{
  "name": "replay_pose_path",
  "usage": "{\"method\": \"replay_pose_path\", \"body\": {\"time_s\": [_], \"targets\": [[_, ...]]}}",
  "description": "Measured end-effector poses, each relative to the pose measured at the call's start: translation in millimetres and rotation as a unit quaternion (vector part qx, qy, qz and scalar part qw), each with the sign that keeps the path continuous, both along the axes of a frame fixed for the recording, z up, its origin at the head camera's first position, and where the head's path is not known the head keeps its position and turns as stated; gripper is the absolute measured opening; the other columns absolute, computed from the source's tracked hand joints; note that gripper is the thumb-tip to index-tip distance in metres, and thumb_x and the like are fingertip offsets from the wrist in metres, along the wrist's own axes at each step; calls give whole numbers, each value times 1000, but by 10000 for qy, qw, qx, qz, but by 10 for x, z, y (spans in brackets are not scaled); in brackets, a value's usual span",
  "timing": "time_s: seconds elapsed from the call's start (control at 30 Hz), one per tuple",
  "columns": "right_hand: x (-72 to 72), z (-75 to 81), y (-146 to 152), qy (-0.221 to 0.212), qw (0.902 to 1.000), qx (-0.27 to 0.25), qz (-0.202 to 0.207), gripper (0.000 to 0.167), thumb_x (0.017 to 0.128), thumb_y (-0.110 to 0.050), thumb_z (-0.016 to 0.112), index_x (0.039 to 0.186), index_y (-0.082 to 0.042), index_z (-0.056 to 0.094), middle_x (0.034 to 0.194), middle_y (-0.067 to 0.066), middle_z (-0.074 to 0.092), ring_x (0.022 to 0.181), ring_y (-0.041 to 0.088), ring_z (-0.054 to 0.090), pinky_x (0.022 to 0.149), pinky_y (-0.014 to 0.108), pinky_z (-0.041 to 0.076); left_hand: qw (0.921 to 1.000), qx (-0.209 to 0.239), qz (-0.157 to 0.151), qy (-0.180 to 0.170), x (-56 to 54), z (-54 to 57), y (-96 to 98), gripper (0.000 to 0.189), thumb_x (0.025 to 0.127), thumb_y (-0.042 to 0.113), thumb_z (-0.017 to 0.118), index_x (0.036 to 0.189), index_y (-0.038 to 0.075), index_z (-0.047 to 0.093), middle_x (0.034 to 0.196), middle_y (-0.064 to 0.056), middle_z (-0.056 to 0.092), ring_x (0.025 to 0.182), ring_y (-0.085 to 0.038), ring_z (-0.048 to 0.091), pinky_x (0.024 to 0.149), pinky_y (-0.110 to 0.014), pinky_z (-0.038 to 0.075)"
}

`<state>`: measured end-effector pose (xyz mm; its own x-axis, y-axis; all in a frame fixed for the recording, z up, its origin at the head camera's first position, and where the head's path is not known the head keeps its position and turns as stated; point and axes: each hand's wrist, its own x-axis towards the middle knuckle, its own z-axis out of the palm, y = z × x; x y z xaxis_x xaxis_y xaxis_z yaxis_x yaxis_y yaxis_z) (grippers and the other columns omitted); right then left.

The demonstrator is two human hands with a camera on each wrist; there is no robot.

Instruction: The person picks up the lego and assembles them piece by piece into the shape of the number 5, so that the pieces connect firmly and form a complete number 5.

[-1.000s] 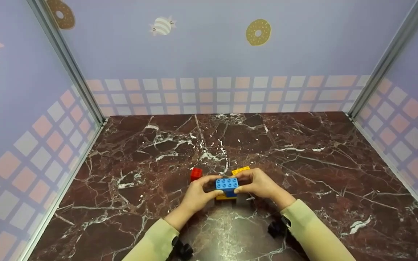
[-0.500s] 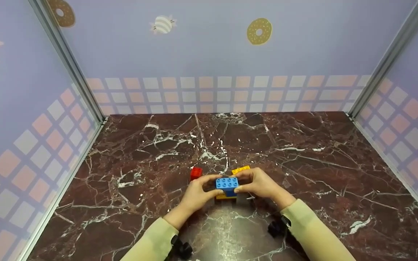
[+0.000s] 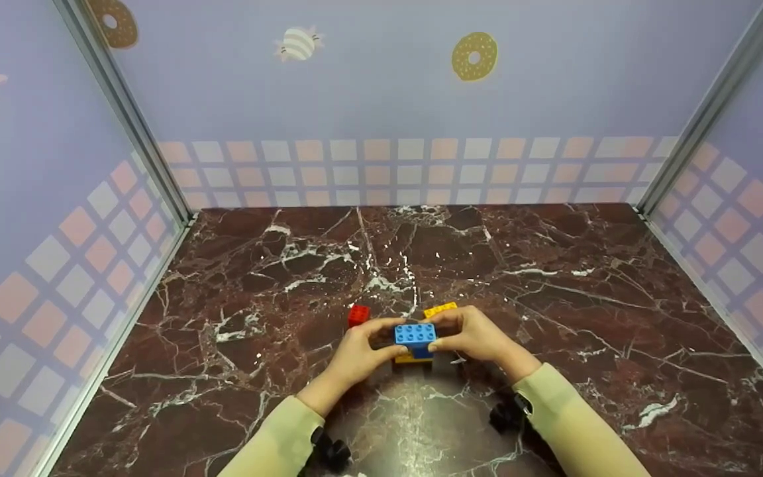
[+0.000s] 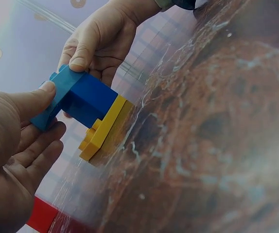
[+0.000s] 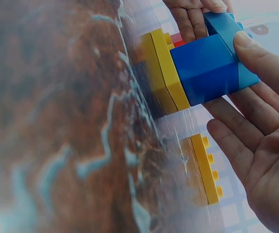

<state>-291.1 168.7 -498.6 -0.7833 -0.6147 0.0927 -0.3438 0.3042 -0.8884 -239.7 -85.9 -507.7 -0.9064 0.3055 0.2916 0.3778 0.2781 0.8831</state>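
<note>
Both hands meet at a small stack of toy building blocks near the front middle of the table. On top sits a light blue block (image 3: pixel 414 334) with studs. Beneath it is a dark blue block (image 5: pixel 202 70), which stands on a flat yellow piece (image 4: pixel 106 125) low over the tabletop. My left hand (image 3: pixel 355 356) pinches the left end of the light blue block, thumb on the near side. At the opposite end, my right hand (image 3: pixel 481 339) pinches the same block between thumb and fingers. Part of the block's far side is hidden by the fingers.
Just beyond the left hand stands a red block (image 3: pixel 358 315). Behind the right hand lies another flat yellow piece (image 5: pixel 205 169), studs up. Patterned walls (image 3: pixel 381 79) enclose the dark marbled table (image 3: pixel 255 278) at the back and both sides.
</note>
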Motion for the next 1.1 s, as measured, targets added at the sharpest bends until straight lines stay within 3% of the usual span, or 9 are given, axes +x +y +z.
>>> {"method": "replay_pose_path", "body": {"time_s": [0.37, 0.57, 0.8, 1.1], "targets": [[-1, 3, -8, -51, 9999, -135, 54, 40, 86, -6, 81, 121, 10, 70, 113, 27, 75, 88, -1, 71, 79, 16, 59, 9996, 107, -170, -177, -28, 43, -85, 51, 88, 14, 81, 133, -3, 64, 129, -20, 71, 110, -35, 72, 96, -37, 61], [-4, -5, -18, -124, 9999, -90, 14, 40, 85, -7, 82, 121, 8, 71, 113, 26, 75, 90, 6, 72, 79, 16, 59, 9991, 235, -295, -206, -59, 67, -140, 52, 87, 13, 82, 134, -1, 64, 128, -19, 71, 113, -37, 71, 101, -45, 59], [-5, -1, -19, -153, 9998, -87, 23, 41, 85, -8, 83, 122, 7, 71, 115, 25, 75, 94, 11, 73, 82, 16, 59, 9994, 325, -115, 76, -109, 115, -233, 52, 85, 14, 83, 132, 0, 65, 126, -17, 73, 115, -37, 70, 103, -49, 57], [-1, -1, -6, -109, 9999, -87, 0, 42, 85, -8, 83, 122, 8, 71, 114, 25, 75, 92, 8, 73, 82, 16, 59, 9975, 652, 251, 57, -186, 141, -357, 48, 84, 6, 82, 129, 1, 67, 125, -18, 72, 116, -42, 67, 103, -56, 55]]}}
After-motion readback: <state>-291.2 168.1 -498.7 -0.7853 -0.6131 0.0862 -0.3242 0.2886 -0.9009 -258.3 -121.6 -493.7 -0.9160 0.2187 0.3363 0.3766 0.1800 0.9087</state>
